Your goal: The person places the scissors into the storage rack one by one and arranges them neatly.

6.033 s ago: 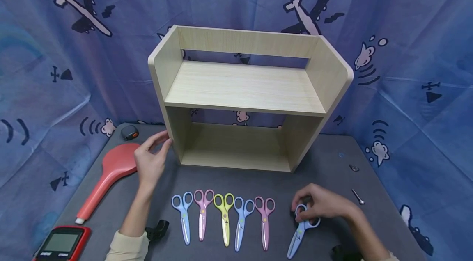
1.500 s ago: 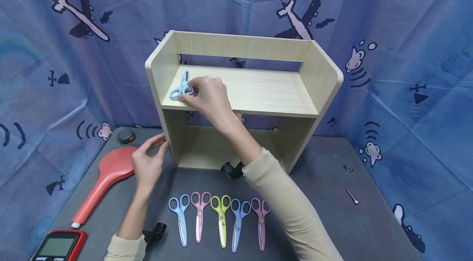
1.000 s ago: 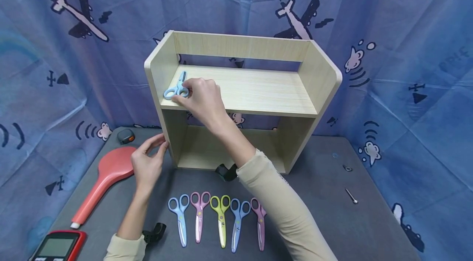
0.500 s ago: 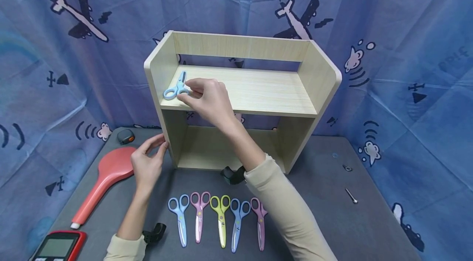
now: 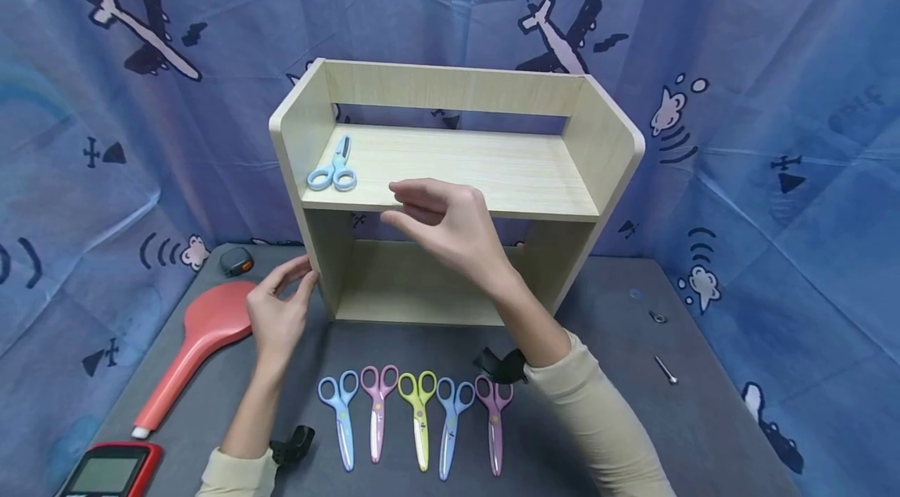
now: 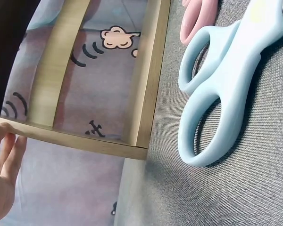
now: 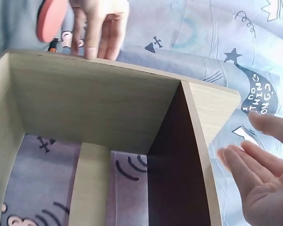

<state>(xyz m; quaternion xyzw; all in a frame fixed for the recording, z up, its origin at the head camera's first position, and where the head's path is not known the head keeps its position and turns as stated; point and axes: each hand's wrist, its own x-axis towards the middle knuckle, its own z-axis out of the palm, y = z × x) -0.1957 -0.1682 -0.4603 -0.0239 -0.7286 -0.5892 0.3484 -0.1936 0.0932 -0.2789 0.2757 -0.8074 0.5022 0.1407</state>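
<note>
On the upper board of a two-tier wooden shelf [image 5: 450,161], at its left end, lies a pair of light-blue scissors [image 5: 336,169], blades pointing back. My right hand [image 5: 453,227] is apart from them, in front of the upper board's edge, with thumb and fingers spread and nothing between them. My left hand [image 5: 280,313] touches the shelf's left side panel [image 6: 75,141] with its fingertips, from outside. In front of the shelf, several scissors stand in a row, handles toward it: blue scissors [image 5: 342,419], pink scissors [image 5: 378,411], yellow scissors [image 5: 419,419], more blue scissors [image 5: 451,427] and more pink scissors [image 5: 494,423].
Left on the grey table [image 5: 394,473] lie a red paddle-shaped thing [image 5: 200,341], a red device with a screen [image 5: 112,470] and a small black-and-orange object [image 5: 237,261]. A small metal rod [image 5: 666,370] and a small ring-like piece [image 5: 658,316] lie at right. A patterned blue curtain [image 5: 422,5] hangs behind.
My right hand has carried the blue scissors from the table's right onto the upper board, let go of them, and drawn back to the right. The left hand stays at the shelf's side.
</note>
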